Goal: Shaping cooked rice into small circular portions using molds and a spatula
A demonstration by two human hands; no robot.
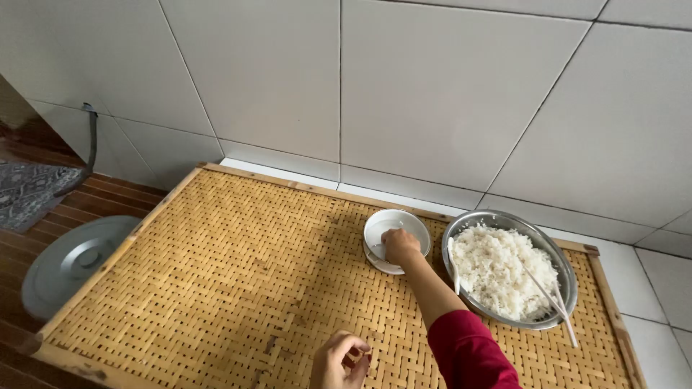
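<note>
A small white bowl [389, 225] stands on a woven bamboo tray [216, 274], towards the tray's far right. My right hand [400, 245], on an arm in a red sleeve, reaches over the bowl's near rim with the fingers curled inside it. It seems to grip the rim. Just right of it sits a metal bowl [569, 277] heaped with white cooked rice [497, 266]. A white spoon [454, 268] and a pair of pale chopsticks [551, 299] rest in the rice. My left hand [342, 360] hovers low over the tray's near edge, fingers curled, with nothing visible in it.
The tray lies on the floor against a white tiled wall [432, 94]. A round grey metal lid [72, 263] lies on dark wooden boards left of the tray. A grey patterned mat [29, 191] is at the far left.
</note>
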